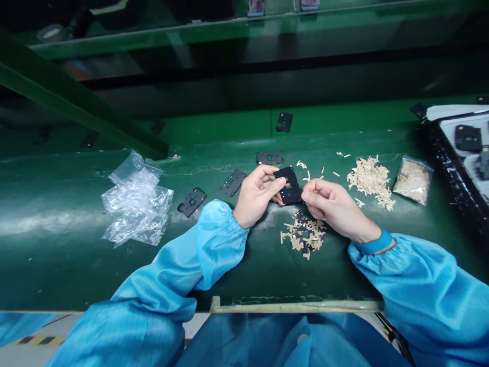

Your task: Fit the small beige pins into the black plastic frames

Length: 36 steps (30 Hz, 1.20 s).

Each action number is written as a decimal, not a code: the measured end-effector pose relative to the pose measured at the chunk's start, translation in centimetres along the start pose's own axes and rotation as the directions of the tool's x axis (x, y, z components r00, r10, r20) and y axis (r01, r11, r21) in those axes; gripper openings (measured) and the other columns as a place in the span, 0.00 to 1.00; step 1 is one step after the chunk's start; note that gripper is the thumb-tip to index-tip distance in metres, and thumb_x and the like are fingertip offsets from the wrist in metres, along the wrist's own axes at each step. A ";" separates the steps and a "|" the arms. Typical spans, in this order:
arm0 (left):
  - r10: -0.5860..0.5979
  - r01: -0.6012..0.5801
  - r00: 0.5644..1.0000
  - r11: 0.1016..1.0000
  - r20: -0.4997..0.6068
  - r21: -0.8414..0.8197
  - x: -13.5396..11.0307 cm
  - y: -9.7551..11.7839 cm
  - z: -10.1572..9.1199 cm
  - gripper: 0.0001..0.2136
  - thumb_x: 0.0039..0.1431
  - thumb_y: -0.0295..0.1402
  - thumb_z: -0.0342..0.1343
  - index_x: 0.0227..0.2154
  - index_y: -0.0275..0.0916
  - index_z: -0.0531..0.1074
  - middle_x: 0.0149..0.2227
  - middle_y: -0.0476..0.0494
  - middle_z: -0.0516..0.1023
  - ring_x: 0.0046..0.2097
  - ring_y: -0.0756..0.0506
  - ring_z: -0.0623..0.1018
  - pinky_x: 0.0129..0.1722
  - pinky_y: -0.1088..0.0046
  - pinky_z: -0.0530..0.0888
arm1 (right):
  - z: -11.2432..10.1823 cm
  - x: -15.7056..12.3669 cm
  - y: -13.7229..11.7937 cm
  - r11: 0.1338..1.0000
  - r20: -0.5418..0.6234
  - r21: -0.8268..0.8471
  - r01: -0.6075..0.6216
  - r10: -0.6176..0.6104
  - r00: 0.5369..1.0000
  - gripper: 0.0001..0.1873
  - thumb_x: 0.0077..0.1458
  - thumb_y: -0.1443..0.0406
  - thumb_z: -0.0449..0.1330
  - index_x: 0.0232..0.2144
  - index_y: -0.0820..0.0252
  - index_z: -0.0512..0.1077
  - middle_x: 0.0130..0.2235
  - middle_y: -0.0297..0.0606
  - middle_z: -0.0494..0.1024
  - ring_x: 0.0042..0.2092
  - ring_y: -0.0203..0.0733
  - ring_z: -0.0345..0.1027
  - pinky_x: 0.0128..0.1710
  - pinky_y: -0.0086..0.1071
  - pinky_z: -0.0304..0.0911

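My left hand [259, 194] grips a flat black plastic plate with cut-outs [292, 192], its thumb lying across the face. At the plate's lower right corner is my right hand [329, 205], thumb and forefinger pinched together. Whatever is between those fingertips, if anything, is too small to make out. Just below the plate lies a mixed pile of small beige and black strips [305, 234]. Similar black plates rest nearby: one [233, 182] left of my left hand, another [269, 157] behind it, and a third [192, 202] farther left.
Clear plastic bags [138, 201] are heaped at the left. To the right are a heap of beige pieces [370, 178], a filled zip bag [412, 179] and a black-edged tray [451, 168] holding black parts. A green post [84, 102] slants down at the left; another plate [284, 122] lies farther back.
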<state>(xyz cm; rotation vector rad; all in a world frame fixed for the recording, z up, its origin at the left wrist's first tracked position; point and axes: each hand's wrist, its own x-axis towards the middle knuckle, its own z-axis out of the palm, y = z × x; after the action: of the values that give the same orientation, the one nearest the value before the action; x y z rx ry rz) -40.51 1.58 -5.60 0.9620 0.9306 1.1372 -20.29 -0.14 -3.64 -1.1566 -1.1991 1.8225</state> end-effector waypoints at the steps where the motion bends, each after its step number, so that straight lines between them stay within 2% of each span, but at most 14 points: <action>1: -0.005 0.005 1.000 1.000 0.002 -0.004 0.0 0.0 0.0 0.22 0.52 0.44 0.70 0.41 0.39 0.68 0.31 0.50 0.79 0.23 0.53 0.77 0.21 0.78 0.79 | 0.0 0.0 0.0 1.000 0.008 0.009 -0.002 0.002 1.000 0.13 0.61 0.57 0.65 0.33 0.57 0.69 0.21 0.23 0.59 0.22 0.28 0.48 0.20 0.27 0.42; 7: -0.042 0.042 0.999 0.999 -0.002 -0.029 -0.2 0.3 0.1 0.21 0.52 0.45 0.70 0.42 0.40 0.69 0.32 0.50 0.79 0.23 0.53 0.77 0.22 0.78 0.78 | 0.0 -0.1 0.0 0.997 0.052 0.073 -0.033 0.029 0.998 0.13 0.60 0.56 0.67 0.34 0.58 0.69 0.20 0.23 0.59 0.21 0.28 0.48 0.20 0.26 0.42; 12: -0.102 0.103 0.995 0.993 0.016 -0.058 -0.5 0.5 0.4 0.20 0.52 0.44 0.70 0.41 0.39 0.70 0.32 0.50 0.78 0.25 0.53 0.76 0.21 0.79 0.77 | 0.3 -0.2 0.0 0.976 0.214 0.202 -0.086 0.042 0.976 0.12 0.60 0.58 0.67 0.35 0.57 0.68 0.19 0.21 0.59 0.19 0.27 0.48 0.19 0.25 0.43; 14: -0.117 0.118 0.993 0.991 0.020 -0.060 -0.6 0.5 0.5 0.20 0.52 0.44 0.70 0.41 0.39 0.71 0.32 0.50 0.77 0.24 0.53 0.76 0.21 0.79 0.77 | 0.4 -0.3 0.1 0.965 0.240 0.243 -0.098 0.039 0.970 0.11 0.61 0.59 0.66 0.36 0.57 0.68 0.20 0.22 0.62 0.19 0.27 0.49 0.20 0.25 0.45; 18: -0.101 0.101 0.995 0.993 -0.001 -0.061 -0.5 0.1 0.4 0.20 0.53 0.43 0.69 0.42 0.39 0.70 0.33 0.51 0.78 0.24 0.53 0.77 0.22 0.79 0.78 | 0.6 -0.2 0.1 0.970 0.160 0.240 -0.047 0.009 0.987 0.11 0.64 0.57 0.63 0.36 0.57 0.68 0.29 0.28 0.71 0.21 0.26 0.53 0.20 0.25 0.46; 23: -0.092 0.089 0.994 0.995 -0.063 -0.048 -0.6 0.1 0.8 0.21 0.52 0.44 0.69 0.41 0.38 0.69 0.32 0.50 0.79 0.24 0.53 0.77 0.22 0.79 0.79 | 0.8 -0.1 0.3 0.982 0.125 0.191 -0.001 -0.023 0.992 0.12 0.64 0.56 0.64 0.36 0.57 0.67 0.26 0.26 0.68 0.20 0.26 0.52 0.20 0.25 0.46; 27: -0.097 0.087 0.985 0.994 -0.146 -0.071 -0.7 0.3 1.2 0.22 0.50 0.44 0.71 0.38 0.37 0.67 0.31 0.51 0.79 0.23 0.54 0.78 0.23 0.79 0.79 | 0.8 0.0 0.5 0.978 0.075 0.205 0.043 -0.060 0.995 0.11 0.65 0.57 0.63 0.38 0.55 0.68 0.29 0.26 0.70 0.21 0.27 0.54 0.19 0.25 0.49; 36: -0.111 0.090 0.977 0.989 -0.182 -0.121 -1.0 0.5 1.6 0.23 0.50 0.44 0.71 0.37 0.38 0.66 0.33 0.51 0.78 0.24 0.55 0.78 0.24 0.79 0.81 | 0.8 0.2 0.8 0.978 0.033 0.157 0.138 -0.145 0.989 0.11 0.62 0.60 0.66 0.40 0.55 0.67 0.28 0.25 0.69 0.20 0.26 0.57 0.18 0.24 0.50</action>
<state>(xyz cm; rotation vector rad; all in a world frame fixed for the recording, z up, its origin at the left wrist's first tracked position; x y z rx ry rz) -39.34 0.42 -4.48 0.7170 1.0445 1.1958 -21.10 -0.53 -4.31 -0.9246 -1.1141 1.8064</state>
